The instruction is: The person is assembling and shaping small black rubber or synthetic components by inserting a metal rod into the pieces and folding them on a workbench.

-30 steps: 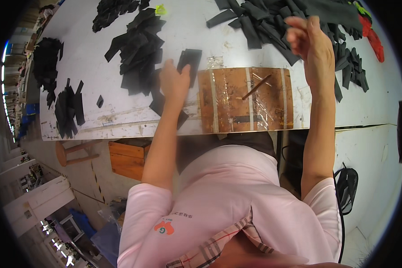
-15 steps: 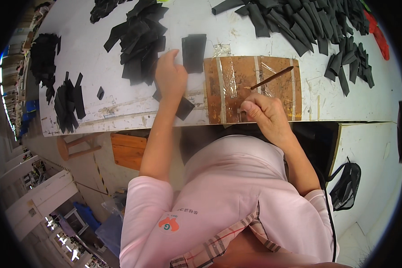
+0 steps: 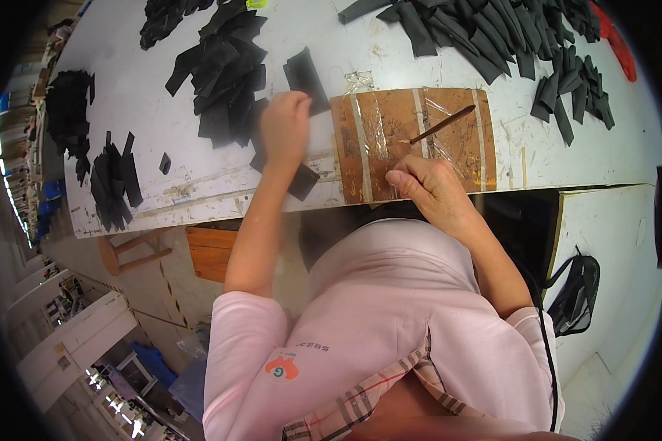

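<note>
From where I stand, the left hand (image 3: 285, 128) reaches over the white desk (image 3: 136, 81), fingers drawn together at the edge of a black strip (image 3: 308, 77) — whether they pinch it, I can't tell. The strip lies just left of the taped brown board (image 3: 386, 160), whose face a dark stick (image 3: 444, 123) crosses aslant. The right hand (image 3: 432, 187) curls above the board's near edge; its grip is hidden from me.

Fisheye edges bend and darken, while clear tape (image 3: 376, 126) catches glare
</note>
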A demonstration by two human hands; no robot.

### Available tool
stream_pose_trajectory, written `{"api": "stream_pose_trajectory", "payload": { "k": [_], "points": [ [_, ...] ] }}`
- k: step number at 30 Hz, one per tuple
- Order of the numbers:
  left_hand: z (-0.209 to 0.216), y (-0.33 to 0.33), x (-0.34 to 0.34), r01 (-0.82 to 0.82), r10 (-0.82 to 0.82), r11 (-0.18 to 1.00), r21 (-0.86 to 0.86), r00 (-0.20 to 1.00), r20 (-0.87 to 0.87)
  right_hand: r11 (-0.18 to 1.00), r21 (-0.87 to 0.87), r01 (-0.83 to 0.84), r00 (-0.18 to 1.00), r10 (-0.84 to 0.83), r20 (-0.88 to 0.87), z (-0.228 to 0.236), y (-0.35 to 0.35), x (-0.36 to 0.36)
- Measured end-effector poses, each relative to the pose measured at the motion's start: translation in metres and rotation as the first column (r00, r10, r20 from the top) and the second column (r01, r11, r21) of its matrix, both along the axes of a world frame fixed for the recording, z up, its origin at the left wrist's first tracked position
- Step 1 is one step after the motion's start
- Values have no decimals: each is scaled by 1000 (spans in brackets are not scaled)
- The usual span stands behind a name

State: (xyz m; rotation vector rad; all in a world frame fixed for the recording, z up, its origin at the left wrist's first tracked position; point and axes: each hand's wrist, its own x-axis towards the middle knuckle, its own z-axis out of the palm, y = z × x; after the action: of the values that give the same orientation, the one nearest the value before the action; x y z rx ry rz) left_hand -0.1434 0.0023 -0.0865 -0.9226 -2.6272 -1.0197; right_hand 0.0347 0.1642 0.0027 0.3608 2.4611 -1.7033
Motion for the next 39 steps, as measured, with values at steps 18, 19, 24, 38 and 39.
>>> {"api": "stream_pose_trajectory", "payload": {
  "k": [18,19,24,38,39],
  "points": [
    [83,39,117,-87,47,897,434,994,103,848,481,221,873,47,-486,5,-14,-16],
    [83,42,117,-88,52,896,434,994,93,849,479,222,868,52,-494,2,-15,-14],
    [92,35,106,-528,-518,594,607,327,791,870,357,341,842,-114,-528,-5,-11,-7],
    [93,49,118,-218,-262,764,608,755,601,546,-824,153,966,-257,9,-8,10,1],
    [97,48,116,-215,-262,761,612,761,593,549,-823,144,967,-254,0,-8,11,2]
  ]
}}
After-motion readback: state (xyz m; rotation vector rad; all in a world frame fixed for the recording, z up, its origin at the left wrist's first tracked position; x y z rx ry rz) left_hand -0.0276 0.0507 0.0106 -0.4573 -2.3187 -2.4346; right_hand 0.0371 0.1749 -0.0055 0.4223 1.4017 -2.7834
